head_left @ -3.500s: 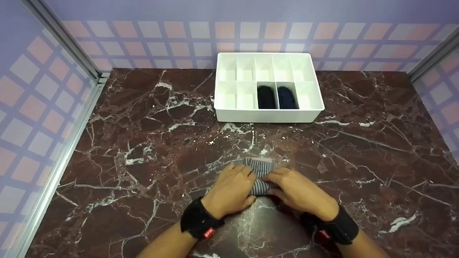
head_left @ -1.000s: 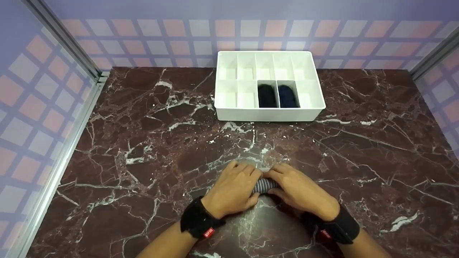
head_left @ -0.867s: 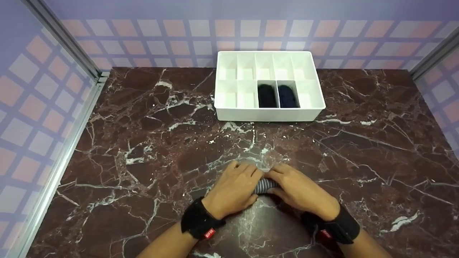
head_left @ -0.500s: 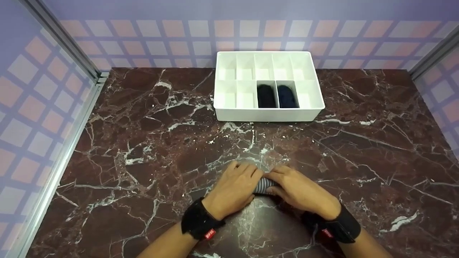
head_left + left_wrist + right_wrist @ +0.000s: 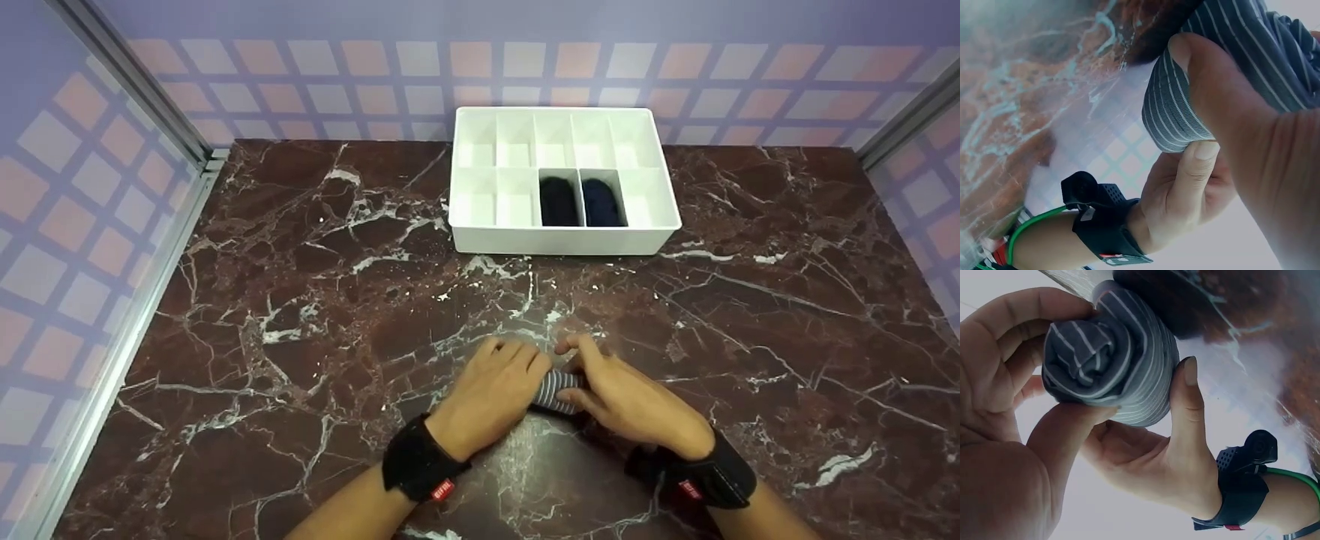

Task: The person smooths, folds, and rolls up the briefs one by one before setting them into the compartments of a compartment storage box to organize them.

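A grey-blue cloth garment with thin white stripes (image 5: pixel 555 390) is rolled into a short bundle low on the marble table, between both hands. My left hand (image 5: pixel 491 394) grips its left end, the thumb lying along the stripes in the left wrist view. At the other end, my right hand (image 5: pixel 626 394) holds the roll between thumb and fingers, with the index finger raised and bent in the head view. The spiral end of the roll (image 5: pixel 1081 354) faces out in the right wrist view. Most of the left fingers are hidden behind the bundle.
A white divided box (image 5: pixel 562 241) stands at the back of the marble table (image 5: pixel 315 300). Two front compartments hold a black cloth roll (image 5: pixel 559 202) and a navy cloth roll (image 5: pixel 601 202). Patterned panels (image 5: pixel 420 67) enclose the back and sides.
The striped garment went from a flat folded piece to a tight roll nearer me. Over the last half second the right fingers have lifted and spread somewhat; the left hand stays put.
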The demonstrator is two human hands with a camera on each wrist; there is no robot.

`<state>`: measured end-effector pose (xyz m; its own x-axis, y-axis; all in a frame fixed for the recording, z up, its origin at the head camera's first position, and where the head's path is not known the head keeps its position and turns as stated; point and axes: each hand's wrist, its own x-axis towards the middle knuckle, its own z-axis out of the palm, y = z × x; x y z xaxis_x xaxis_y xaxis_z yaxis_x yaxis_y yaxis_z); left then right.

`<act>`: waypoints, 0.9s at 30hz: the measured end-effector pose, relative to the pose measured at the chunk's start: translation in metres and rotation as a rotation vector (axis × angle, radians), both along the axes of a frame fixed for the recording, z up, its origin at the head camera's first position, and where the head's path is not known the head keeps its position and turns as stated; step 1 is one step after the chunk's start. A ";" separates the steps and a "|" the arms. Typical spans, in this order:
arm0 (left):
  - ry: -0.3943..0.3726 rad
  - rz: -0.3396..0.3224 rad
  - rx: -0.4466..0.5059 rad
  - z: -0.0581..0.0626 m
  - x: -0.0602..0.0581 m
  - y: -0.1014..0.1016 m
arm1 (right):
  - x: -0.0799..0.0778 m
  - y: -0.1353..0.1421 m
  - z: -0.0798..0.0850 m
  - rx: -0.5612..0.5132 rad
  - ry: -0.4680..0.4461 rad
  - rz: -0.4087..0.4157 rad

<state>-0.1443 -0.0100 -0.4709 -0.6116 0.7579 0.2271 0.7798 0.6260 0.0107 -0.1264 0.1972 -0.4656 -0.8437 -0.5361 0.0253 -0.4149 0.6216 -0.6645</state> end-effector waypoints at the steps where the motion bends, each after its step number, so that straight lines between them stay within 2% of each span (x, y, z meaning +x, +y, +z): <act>1: 0.013 -0.005 -0.004 0.000 0.000 0.000 | 0.000 0.000 0.000 0.002 0.000 0.004; 6: 0.075 -0.026 -0.025 -0.001 0.000 0.001 | 0.000 0.000 0.001 0.040 0.035 0.029; 13: 0.100 -0.021 -0.052 -0.001 0.000 0.000 | 0.002 -0.004 0.003 0.142 0.172 -0.010; 21: 0.033 -0.024 -0.038 -0.001 -0.002 -0.003 | 0.006 -0.009 0.001 0.236 0.314 0.002; 27: -0.051 -0.037 -0.016 -0.001 -0.001 -0.005 | 0.006 -0.010 0.002 0.260 0.316 0.017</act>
<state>-0.1451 -0.0147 -0.4716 -0.5932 0.7838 0.1838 0.8013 0.5968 0.0411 -0.1204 0.1871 -0.4631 -0.8069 -0.5730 0.1435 -0.5854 0.7433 -0.3238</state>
